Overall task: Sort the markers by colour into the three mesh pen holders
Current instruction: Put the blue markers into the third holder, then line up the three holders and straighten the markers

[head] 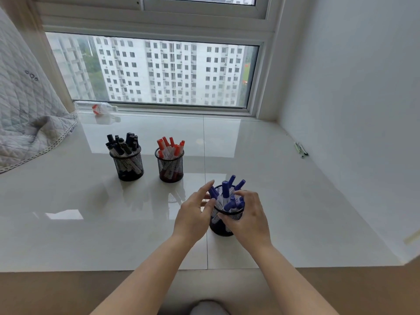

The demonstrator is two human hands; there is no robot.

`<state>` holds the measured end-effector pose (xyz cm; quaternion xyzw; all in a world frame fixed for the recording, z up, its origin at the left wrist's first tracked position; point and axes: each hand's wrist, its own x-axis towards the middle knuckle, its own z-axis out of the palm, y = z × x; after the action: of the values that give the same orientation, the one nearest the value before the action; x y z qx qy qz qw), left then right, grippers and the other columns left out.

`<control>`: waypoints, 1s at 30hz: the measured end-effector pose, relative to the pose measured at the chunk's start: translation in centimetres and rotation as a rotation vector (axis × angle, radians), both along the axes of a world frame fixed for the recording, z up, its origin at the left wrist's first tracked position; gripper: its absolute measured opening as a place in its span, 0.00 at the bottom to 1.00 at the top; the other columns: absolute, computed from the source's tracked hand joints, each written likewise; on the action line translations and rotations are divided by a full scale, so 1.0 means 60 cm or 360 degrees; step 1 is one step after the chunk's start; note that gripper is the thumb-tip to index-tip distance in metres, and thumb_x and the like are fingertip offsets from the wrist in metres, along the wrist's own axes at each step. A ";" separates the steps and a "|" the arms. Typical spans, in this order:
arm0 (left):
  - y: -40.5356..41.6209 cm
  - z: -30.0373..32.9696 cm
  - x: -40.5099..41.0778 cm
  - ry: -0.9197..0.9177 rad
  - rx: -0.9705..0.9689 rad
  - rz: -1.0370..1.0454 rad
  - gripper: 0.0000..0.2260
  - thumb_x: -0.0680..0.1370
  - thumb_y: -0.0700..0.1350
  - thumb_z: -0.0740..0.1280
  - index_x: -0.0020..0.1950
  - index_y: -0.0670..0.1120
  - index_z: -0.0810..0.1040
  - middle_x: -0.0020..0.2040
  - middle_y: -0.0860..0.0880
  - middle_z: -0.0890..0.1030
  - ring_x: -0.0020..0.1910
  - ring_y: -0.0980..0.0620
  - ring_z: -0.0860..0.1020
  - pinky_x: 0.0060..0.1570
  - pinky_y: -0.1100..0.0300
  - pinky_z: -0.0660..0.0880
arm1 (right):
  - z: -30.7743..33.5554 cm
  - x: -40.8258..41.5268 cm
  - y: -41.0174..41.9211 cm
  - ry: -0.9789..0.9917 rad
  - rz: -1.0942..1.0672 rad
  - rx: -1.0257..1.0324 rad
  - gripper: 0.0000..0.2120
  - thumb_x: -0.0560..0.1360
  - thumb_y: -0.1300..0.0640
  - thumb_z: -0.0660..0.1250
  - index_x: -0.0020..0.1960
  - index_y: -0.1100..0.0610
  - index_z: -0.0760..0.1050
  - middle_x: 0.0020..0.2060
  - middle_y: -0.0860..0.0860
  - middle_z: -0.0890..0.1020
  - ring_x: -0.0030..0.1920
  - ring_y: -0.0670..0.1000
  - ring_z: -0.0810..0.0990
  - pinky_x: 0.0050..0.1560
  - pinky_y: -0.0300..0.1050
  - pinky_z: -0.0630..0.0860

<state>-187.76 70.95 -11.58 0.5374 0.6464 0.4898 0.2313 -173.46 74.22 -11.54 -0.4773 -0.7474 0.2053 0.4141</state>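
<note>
Head view: left hand (193,214) open, right hand (246,215) gripping blue-marker holder (223,226).

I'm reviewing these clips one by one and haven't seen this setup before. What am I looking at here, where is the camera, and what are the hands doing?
There is no robot: a person wears a wide-angle camera on the head, looking down at both bare hands over a glossy white sill by a window. Three black mesh holders stand on it: one with black markers, one with red markers, and a nearer one with blue markers. The left hand, fingers straight, touches the blue markers. The right hand curls around the blue holder at its rim. A plastic bottle lies by the window, and a quilted cloth lies at left.
</note>
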 end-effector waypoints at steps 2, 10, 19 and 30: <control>0.003 0.001 -0.003 -0.0012 -0.0028 -0.0025 0.23 0.78 0.48 0.63 0.69 0.64 0.63 0.50 0.61 0.77 0.48 0.64 0.77 0.42 0.73 0.70 | -0.001 -0.002 0.005 0.0022 -0.0033 -0.0013 0.27 0.62 0.50 0.77 0.57 0.51 0.70 0.54 0.47 0.74 0.52 0.51 0.75 0.45 0.43 0.74; 0.015 -0.006 -0.064 0.0060 -0.0053 0.0188 0.21 0.77 0.47 0.64 0.70 0.51 0.64 0.51 0.54 0.76 0.48 0.58 0.76 0.48 0.61 0.70 | 0.015 -0.023 0.007 -0.0206 -0.0253 0.0187 0.36 0.59 0.47 0.78 0.62 0.53 0.67 0.63 0.55 0.68 0.61 0.57 0.70 0.55 0.56 0.73; 0.091 -0.021 -0.196 -0.0040 -0.0268 0.0693 0.30 0.71 0.47 0.71 0.70 0.43 0.64 0.66 0.45 0.69 0.62 0.50 0.71 0.60 0.59 0.67 | 0.055 -0.103 0.010 -0.0909 -0.0293 0.0683 0.23 0.60 0.53 0.75 0.53 0.57 0.78 0.56 0.56 0.78 0.63 0.59 0.73 0.65 0.63 0.64; 0.189 -0.051 -0.242 -0.0119 -0.0274 0.0584 0.46 0.64 0.51 0.77 0.74 0.46 0.53 0.71 0.48 0.67 0.67 0.48 0.68 0.64 0.56 0.66 | 0.061 -0.112 0.054 -0.1059 -0.0440 0.0540 0.12 0.59 0.56 0.74 0.40 0.60 0.80 0.40 0.55 0.83 0.38 0.58 0.79 0.32 0.44 0.72</control>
<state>-202.25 82.32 -14.63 0.3703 0.7640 0.4862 0.2070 -180.19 77.47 -7.86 -0.5385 -0.7927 -0.1446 0.2462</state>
